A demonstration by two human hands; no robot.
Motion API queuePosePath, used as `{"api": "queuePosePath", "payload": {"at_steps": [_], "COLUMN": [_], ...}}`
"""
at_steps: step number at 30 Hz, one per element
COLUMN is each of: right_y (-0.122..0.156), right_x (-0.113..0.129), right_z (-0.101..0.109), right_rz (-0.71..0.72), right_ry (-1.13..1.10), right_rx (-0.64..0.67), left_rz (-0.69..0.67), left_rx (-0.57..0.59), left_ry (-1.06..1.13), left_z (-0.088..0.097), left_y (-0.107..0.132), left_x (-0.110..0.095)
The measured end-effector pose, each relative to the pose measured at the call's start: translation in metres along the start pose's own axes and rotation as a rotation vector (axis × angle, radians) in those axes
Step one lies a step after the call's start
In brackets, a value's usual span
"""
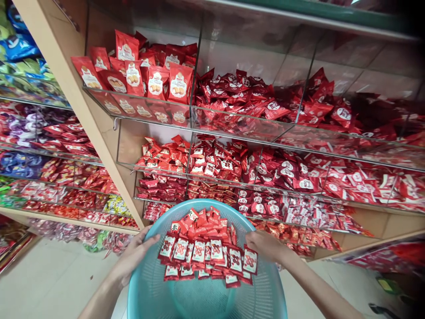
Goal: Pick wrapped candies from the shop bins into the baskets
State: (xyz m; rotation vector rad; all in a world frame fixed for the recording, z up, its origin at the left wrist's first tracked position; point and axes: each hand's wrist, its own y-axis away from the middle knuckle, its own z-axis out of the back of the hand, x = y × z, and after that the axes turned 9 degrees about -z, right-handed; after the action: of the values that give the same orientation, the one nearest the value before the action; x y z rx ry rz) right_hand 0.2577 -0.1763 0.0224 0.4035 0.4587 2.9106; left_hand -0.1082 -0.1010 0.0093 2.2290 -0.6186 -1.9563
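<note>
**A:** What fills your view?

**B:** You face a wooden shelf unit (79,106) running from 9 to 1 o'clock, with clear acrylic bins (239,128) across the middle and 3 o'clock. A pale tiled floor (56,283) shows at 8 o'clock, below the shelves.

**A:** What's in the bins?

**B:** Mostly red snack packets. At 11 o'clock, the larger red bags with a biscuit picture (179,83) stand in the top bin.

**A:** And nearest you?

**B:** You're holding a turquoise mesh basket (172,212) at 6 o'clock, above the floor. Inside it, a heap of small red packets (206,250) with white panels leans against the far wall, and the basket's lower part shows bare mesh beneath them.

**A:** Where are your hands?

**B:** Your left hand (134,256) is at 8 o'clock and your right hand (265,246) is at 4 o'clock, each on the rim, well apart, with the heap between them.

**A:** Your fingers?

**B:** They're closed narrow around the rim, both sets. Your left fingers (149,240) lie along it, and your right fingers (252,237) touch the packets' edge or come very near; I can't tell which.
</note>
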Motion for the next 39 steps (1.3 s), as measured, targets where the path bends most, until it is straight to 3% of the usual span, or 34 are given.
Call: {"api": "queuePosePath", "payload": {"at_steps": [4,9,16,21,26,29,32,39], "right_y": [-0.007,-0.004,-0.004,-0.026,-0.071,-0.096,-0.116,-0.133], "right_x": [0.009,0.016,0.047,0.090,0.131,0.151,0.164,0.172], "right_z": [-0.005,0.001,0.047,0.096,0.125,0.134,0.139,0.135], "right_rz": [0.029,-0.017,0.025,0.160,0.217,0.168,0.090,0.070], "right_ry": [0.249,0.316,0.267,0.032,-0.342,-0.520,-0.610,-0.926], "right_rx": [0.083,0.074,-0.129,-0.356,-0.598,-0.592,-0.541,-0.457], "left_rz": [-0.002,-0.008,-0.004,-0.002,-0.001,0.006,-0.002,0.002], "left_rx": [0.003,-0.020,-0.036,-0.074,-0.098,-0.133,-0.095,-0.130], "left_ry": [-0.022,-0.043,0.003,0.004,0.000,-0.017,-0.008,-0.034], "left_z": [0.001,0.001,-0.001,0.002,0.003,0.002,0.002,0.000], "left_y": [0.000,0.000,0.001,-0.001,-0.002,-0.003,-0.002,0.000], "left_x": [-0.001,-0.003,-0.003,0.002,0.003,0.002,0.000,-0.004]}}
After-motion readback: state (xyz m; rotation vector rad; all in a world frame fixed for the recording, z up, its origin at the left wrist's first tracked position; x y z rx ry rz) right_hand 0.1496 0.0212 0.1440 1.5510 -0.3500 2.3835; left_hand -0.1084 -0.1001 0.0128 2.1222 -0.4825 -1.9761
